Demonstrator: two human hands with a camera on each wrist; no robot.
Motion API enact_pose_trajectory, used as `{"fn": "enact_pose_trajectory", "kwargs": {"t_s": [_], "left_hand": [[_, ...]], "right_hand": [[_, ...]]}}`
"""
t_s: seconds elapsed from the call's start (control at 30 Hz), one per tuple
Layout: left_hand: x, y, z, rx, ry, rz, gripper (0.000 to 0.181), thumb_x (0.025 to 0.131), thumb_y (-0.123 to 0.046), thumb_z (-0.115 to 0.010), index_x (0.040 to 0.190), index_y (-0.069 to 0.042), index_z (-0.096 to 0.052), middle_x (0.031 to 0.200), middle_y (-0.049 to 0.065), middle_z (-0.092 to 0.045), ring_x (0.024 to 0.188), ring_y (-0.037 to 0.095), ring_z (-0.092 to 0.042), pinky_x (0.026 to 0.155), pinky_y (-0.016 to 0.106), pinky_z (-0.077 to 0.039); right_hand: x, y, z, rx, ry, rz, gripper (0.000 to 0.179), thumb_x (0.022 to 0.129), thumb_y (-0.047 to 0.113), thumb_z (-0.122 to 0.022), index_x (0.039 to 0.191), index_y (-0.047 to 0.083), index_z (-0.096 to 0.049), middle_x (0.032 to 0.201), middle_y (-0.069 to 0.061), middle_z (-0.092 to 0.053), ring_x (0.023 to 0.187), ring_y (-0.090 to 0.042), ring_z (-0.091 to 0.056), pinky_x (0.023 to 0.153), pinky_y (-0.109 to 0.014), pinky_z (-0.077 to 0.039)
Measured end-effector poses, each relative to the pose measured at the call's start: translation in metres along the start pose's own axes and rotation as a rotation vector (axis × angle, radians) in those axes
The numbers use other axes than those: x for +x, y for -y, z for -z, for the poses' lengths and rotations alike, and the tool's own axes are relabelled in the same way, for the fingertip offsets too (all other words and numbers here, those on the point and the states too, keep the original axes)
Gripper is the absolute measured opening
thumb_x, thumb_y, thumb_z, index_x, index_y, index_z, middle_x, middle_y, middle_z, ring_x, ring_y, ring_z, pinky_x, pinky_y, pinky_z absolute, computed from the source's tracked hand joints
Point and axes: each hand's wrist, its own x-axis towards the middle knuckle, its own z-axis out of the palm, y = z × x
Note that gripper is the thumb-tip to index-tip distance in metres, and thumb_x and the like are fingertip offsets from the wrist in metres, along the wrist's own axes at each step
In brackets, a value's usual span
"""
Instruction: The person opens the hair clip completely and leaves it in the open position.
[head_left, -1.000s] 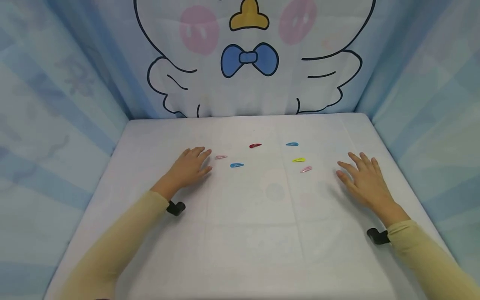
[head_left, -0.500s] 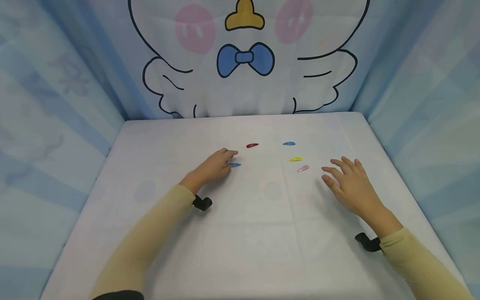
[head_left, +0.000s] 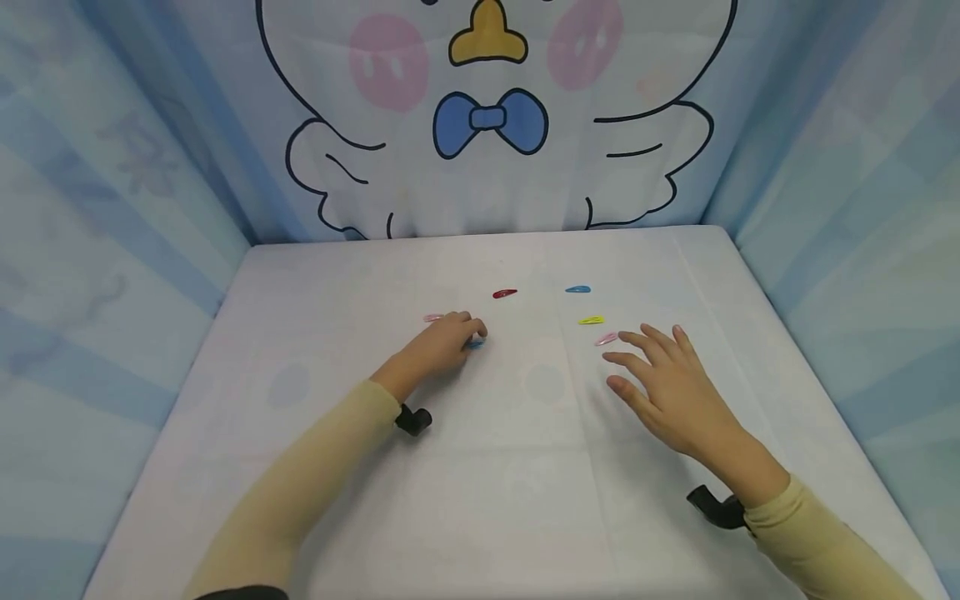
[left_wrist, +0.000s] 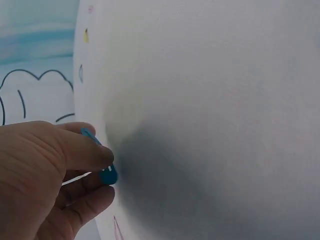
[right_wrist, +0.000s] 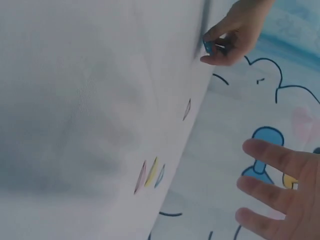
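A blue snap hair clip (left_wrist: 108,175) is pinched between the thumb and fingers of my left hand (head_left: 442,343), close over the white table. Just behind that hand lies a pink hair clip (head_left: 432,317), partly covered by it in the head view. My right hand (head_left: 671,392) hovers with spread fingers and holds nothing; its fingertips come right up to a second pink clip (head_left: 606,339). Beyond that clip are a yellow clip (head_left: 592,320) and another blue clip (head_left: 577,289). A red clip (head_left: 505,293) rests farther back, between the hands.
The table (head_left: 510,500) wears a white cloth. Behind it hangs a curtain (head_left: 491,192) printed with a cartoon figure and a blue bow tie, and blue curtains (head_left: 847,208) close off both sides. A black wrist mount (head_left: 716,507) sticks out below the right wrist.
My left hand has moved right from beside the pink clip and taken hold of the blue clip. The right hand has come left and nearer, toward the other pink clip.
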Motion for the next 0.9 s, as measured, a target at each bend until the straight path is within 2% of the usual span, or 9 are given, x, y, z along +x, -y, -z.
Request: {"fn": "enact_pose_trajectory", "kwargs": {"t_s": [0.17, 0.27, 0.37, 0.47, 0.67, 0.9], "left_hand": [[-0.012, -0.011, -0.001, 0.01, -0.013, -0.064, 0.024, 0.095, -0.007, -0.054, 0.111, -0.022, -0.064, 0.096, -0.003, -0.057, 0.084, 0.011, -0.054, 0.081, 0.026, -0.047], [-0.021, -0.02, 0.0, 0.027, -0.062, -0.105, 0.021, 0.093, -0.008, -0.056, 0.106, -0.022, -0.064, 0.093, -0.005, -0.06, 0.084, 0.01, -0.056, 0.079, 0.025, -0.047], [-0.03, -0.029, 0.001, 0.065, -0.127, -0.126, 0.015, 0.09, -0.011, -0.062, 0.101, -0.022, -0.064, 0.092, -0.008, -0.064, 0.084, 0.009, -0.058, 0.076, 0.025, -0.048], [-0.039, -0.036, 0.004, 0.088, -0.179, -0.131, 0.012, 0.088, -0.015, -0.068, 0.096, -0.022, -0.063, 0.089, -0.011, -0.066, 0.083, 0.009, -0.057, 0.072, 0.023, -0.047], [-0.057, -0.048, 0.01, -0.023, -0.259, -0.155, 0.013, 0.085, -0.019, -0.072, 0.092, -0.025, -0.063, 0.088, -0.013, -0.063, 0.087, 0.005, -0.057, 0.075, 0.022, -0.047], [-0.074, -0.072, 0.019, -0.143, -0.382, -0.252, 0.012, 0.085, -0.019, -0.072, 0.093, -0.025, -0.064, 0.09, -0.017, -0.066, 0.089, 0.003, -0.056, 0.088, 0.029, -0.042]], "right_hand": [[-0.003, 0.006, -0.005, 0.018, 0.014, 0.003, 0.043, 0.096, 0.047, -0.049, 0.125, 0.018, -0.062, 0.14, -0.01, -0.048, 0.135, -0.038, -0.033, 0.114, -0.055, -0.006], [-0.004, 0.01, -0.009, 0.036, 0.007, 0.0, 0.045, 0.094, 0.05, -0.051, 0.124, 0.019, -0.062, 0.136, -0.008, -0.051, 0.129, -0.034, -0.04, 0.108, -0.058, -0.021], [-0.003, 0.015, -0.013, 0.056, -0.029, 0.01, 0.045, 0.091, 0.049, -0.057, 0.122, 0.018, -0.064, 0.129, -0.006, -0.057, 0.119, -0.03, -0.049, 0.095, -0.055, -0.035], [-0.003, 0.022, -0.016, 0.076, -0.064, 0.016, 0.04, 0.088, 0.044, -0.064, 0.118, 0.017, -0.066, 0.121, -0.003, -0.062, 0.112, -0.027, -0.054, 0.086, -0.05, -0.041], [-0.002, 0.036, -0.02, 0.147, -0.135, 0.022, 0.03, 0.085, 0.034, -0.07, 0.111, 0.019, -0.069, 0.11, 0.005, -0.068, 0.099, -0.019, -0.06, 0.079, -0.041, -0.044], [0.005, 0.054, -0.022, 0.252, -0.217, 0.098, 0.027, 0.08, 0.023, -0.076, 0.106, 0.021, -0.07, 0.103, 0.01, -0.07, 0.09, -0.011, -0.061, 0.076, -0.034, -0.045]]}}
